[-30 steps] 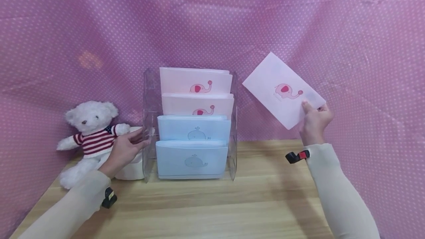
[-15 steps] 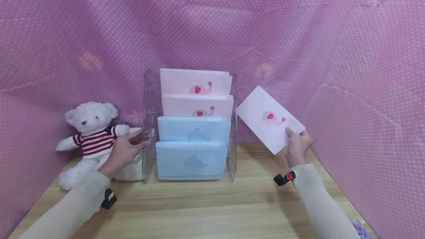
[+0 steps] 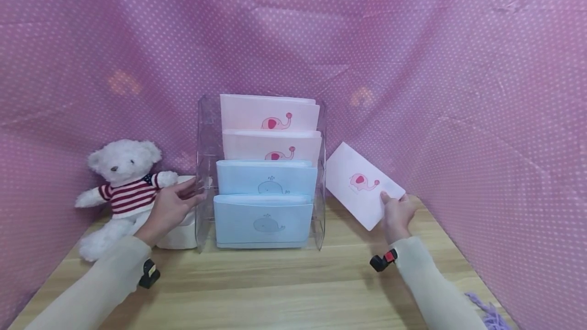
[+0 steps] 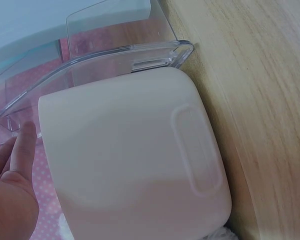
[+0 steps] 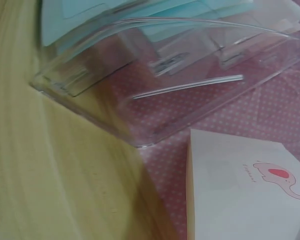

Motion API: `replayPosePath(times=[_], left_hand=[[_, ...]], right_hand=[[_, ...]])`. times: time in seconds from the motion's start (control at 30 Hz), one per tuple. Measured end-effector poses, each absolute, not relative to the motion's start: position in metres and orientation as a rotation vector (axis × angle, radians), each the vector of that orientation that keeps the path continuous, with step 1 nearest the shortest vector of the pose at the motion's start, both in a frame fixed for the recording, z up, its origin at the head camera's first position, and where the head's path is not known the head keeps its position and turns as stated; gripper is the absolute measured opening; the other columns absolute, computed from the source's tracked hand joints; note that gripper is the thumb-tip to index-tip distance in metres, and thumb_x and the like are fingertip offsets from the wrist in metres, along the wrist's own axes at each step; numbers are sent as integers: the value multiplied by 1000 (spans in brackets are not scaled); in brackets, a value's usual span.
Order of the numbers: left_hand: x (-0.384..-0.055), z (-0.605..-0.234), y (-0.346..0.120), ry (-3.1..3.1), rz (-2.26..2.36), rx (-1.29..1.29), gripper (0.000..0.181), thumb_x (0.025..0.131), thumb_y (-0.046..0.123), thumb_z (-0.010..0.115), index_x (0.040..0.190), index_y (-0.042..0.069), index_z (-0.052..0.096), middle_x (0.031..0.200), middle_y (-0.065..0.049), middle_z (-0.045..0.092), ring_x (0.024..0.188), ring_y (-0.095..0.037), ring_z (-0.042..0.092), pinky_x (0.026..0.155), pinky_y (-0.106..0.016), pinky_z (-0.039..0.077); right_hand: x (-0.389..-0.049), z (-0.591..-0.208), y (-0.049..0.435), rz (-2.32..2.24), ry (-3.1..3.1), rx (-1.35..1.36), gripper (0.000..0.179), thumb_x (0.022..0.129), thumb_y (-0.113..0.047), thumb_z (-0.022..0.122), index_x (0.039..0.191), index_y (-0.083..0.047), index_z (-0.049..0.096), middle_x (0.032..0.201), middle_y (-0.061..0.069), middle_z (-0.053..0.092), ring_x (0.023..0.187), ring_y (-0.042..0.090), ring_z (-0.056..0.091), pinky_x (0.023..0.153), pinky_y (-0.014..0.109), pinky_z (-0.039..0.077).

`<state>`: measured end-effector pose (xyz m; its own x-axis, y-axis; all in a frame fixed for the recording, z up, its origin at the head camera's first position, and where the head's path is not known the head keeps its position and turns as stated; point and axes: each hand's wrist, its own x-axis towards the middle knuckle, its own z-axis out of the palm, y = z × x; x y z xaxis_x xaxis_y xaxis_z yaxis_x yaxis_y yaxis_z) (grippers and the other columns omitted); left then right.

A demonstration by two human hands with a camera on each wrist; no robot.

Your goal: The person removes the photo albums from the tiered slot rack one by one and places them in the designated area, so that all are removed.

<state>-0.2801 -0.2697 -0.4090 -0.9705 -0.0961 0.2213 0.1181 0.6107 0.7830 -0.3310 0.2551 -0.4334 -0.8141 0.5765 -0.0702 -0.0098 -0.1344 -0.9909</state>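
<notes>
My right hand (image 3: 399,215) pinches a pale pink notebook (image 3: 344,187) by its lower right corner, thumb on the front cover. The notebook has an elephant print and is tilted, just right of a clear plastic rack (image 3: 319,228). In the right wrist view its edge shows some thickness, and the hand is almost out of frame. On the other side, my left hand (image 3: 171,210) holds the rack's left side panel, fingers on its outer face. Two pink elephant items (image 3: 270,113) stand in the rack's rear tiers and two blue whale items (image 3: 263,223) in the front tiers.
A white container (image 4: 135,155) stands close against the rack's left side. Beside it sits a white teddy bear (image 3: 124,167) in a striped sweater. Pink dotted cloth (image 3: 275,29) surrounds the wooden table (image 3: 257,289). Purple strands (image 3: 492,314) lie at the front right.
My right hand has lowered the notebook and brought it leftward, closer to the rack. The purple strands have come into view. My left hand stays at the rack's side.
</notes>
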Motion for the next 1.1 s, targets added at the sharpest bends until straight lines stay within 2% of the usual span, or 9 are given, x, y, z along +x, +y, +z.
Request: replayPosePath(times=[0.1, 0.33, 0.57, 0.87, 0.97, 1.1], left_hand=[[-282, -410, -270, -2598, -1282, -11, 64, 93, 22, 75, 149, 4, 47, 134, -17, 66, 121, -34, 67, 94, -34, 59], [-281, -409, -269, -2625, -1233, -1, 65, 94, 24, 74, 149, 4, 47, 136, -18, 64, 122, -37, 66, 99, -46, 55], [-281, -407, -269, -2613, -1255, -14, 64, 94, 22, 74, 149, 5, 47, 136, -19, 64, 122, -37, 67, 96, -42, 57], [-281, -410, -270, -2614, -1238, -26, 64, 94, 22, 74, 149, 4, 47, 136, -19, 64, 121, -37, 67, 97, -43, 57], [-281, -409, -271, -2614, -1237, -22, 64, 94, 22, 74, 149, 4, 47, 136, -19, 64, 121, -38, 67, 97, -44, 56], [-279, -408, -271, -2619, -1231, -12, 65, 94, 23, 74, 149, 4, 46, 136, -20, 64, 121, -38, 67, 98, -46, 56]], right_hand=[[-330, -439, 254, 2002, -1763, -663, 48, 99, -5, 61, 146, -8, 52, 151, 12, 55, 133, 23, 58, 108, 30, 54], [-327, -448, 252, 2000, -1771, -729, 47, 98, -4, 61, 145, -7, 54, 150, 14, 56, 131, 26, 60, 106, 32, 55], [-326, -456, 251, 2017, -1789, -775, 47, 98, -7, 62, 144, -11, 55, 149, 12, 57, 128, 24, 62, 100, 28, 58], [-325, -468, 252, 2044, -1808, -802, 50, 99, -8, 61, 147, -12, 52, 151, 11, 55, 131, 23, 58, 110, 34, 53], [-325, -470, 253, 2076, -1800, -794, 51, 97, -8, 61, 147, -11, 51, 151, 11, 55, 131, 24, 58, 106, 30, 55], [-325, -473, 255, 2098, -1827, -765, 55, 92, -4, 62, 145, -5, 49, 149, 15, 55, 130, 27, 58, 93, 22, 59]])
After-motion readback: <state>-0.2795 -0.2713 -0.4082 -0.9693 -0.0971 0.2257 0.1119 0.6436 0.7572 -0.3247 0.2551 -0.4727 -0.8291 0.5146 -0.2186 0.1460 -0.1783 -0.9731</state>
